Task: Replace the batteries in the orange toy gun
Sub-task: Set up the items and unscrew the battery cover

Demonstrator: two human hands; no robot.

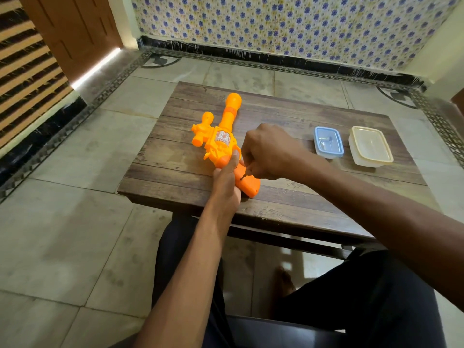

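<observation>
The orange toy gun (219,136) lies flat on the wooden table (175,156), barrel pointing away from me and handle toward the near edge. My left hand (227,179) grips the gun at the top of its handle, thumb pressed on the body. My right hand (268,151) is closed around a small screwdriver (243,177). Only the thin dark tip shows, touching the orange handle (249,185). The rest of the tool is hidden in my fist.
Two lidded plastic boxes stand on the table's right side: a small blue-rimmed box (328,141) and a larger cream box (371,146). The low table stands on a tiled floor, my knees under its near edge. A patterned wall runs behind.
</observation>
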